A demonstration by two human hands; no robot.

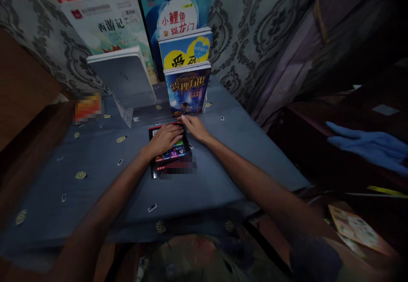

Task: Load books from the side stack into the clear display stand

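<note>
Your left hand (pixel 165 139) lies flat and open on the red book (pixel 168 151), your right hand (pixel 194 126) pinches its far edge; lift it next.

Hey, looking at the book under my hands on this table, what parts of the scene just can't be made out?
- Head view: the flat book's cover is mostly hidden by the left hand; its lower edge is blurred.
- Head view: the right hand's fingertips meet the standing blue book; grip unclear.
- Head view: an orange thing at left is blurred out.
- Head view: the back books are cut off by the top edge.
</note>
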